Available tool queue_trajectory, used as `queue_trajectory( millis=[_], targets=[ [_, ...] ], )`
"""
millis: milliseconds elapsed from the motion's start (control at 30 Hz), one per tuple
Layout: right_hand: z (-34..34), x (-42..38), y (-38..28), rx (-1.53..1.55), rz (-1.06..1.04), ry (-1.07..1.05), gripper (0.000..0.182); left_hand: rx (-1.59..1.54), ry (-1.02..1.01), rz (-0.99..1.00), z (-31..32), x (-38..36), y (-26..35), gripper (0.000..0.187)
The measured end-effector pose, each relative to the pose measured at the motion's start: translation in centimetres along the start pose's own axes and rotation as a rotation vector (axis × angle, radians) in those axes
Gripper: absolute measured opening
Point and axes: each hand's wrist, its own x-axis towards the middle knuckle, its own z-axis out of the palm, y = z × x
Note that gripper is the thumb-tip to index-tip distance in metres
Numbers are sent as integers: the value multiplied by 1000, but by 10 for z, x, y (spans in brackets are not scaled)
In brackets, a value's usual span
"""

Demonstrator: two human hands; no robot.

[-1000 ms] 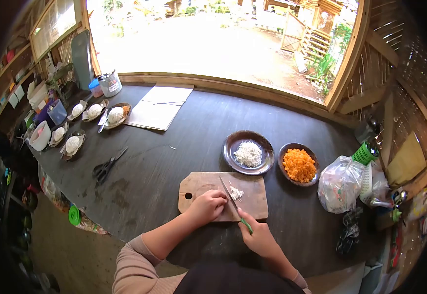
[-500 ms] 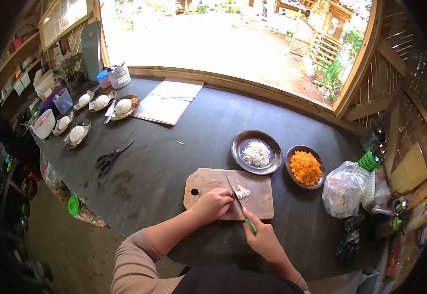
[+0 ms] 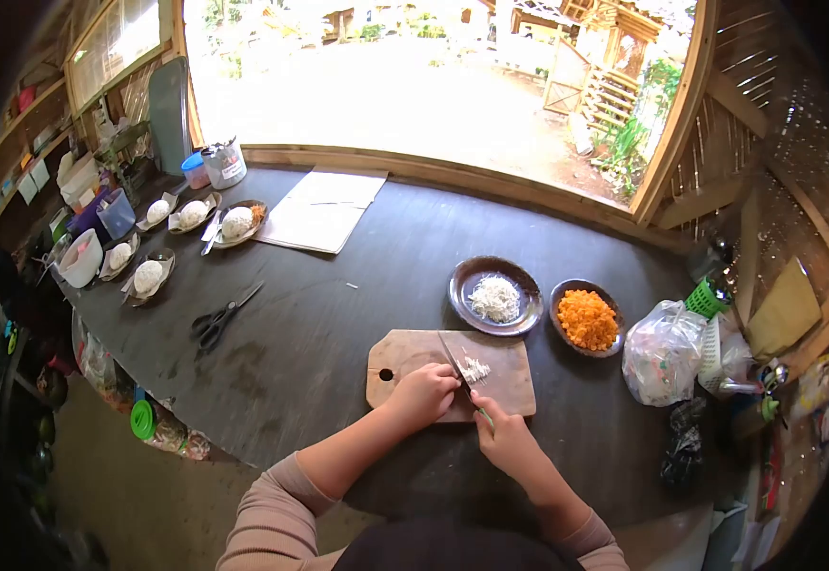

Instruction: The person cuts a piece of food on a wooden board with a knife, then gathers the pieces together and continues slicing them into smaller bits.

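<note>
My right hand (image 3: 506, 440) is wrapped round the green handle of a kitchen knife (image 3: 452, 354), whose blade points away from me over a wooden cutting board (image 3: 513, 392). On the blade's left side, the curled fingers of my left hand (image 3: 424, 396) press down on the board; whatever lies under them is hidden. A small heap of finely cut white pieces (image 3: 475, 369) rests just right of the blade. Beyond the board, a dark plate (image 3: 458, 303) carries more white shreds (image 3: 495, 299). Beside it, a dark bowl (image 3: 559, 287) holds chopped orange food (image 3: 588, 320).
Black scissors (image 3: 213, 329) lie to the left. Several small plates with white mounds (image 3: 237, 223) stand at the far left, near paper sheets (image 3: 321, 211). A stuffed plastic bag (image 3: 664, 354) and a green basket (image 3: 708, 299) are at the right. A window frame (image 3: 529, 194) borders the table's far side.
The view has shifted slightly. My right hand sits a little closer to my left hand, and less of the green handle shows. Both hands remain at the board with the knife.
</note>
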Motion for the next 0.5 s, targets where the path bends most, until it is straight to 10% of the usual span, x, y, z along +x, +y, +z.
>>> queue_trajectory(
  millis=[200, 500],
  targets=[
    [-32, 24, -44, 91, 452, -343, 34, 44, 5, 3, -4, -1, 3, 15],
    [-29, 2, -7, -25, 118, -186, 45, -23, -34, -3, -9, 4, 3, 15]
  ],
)
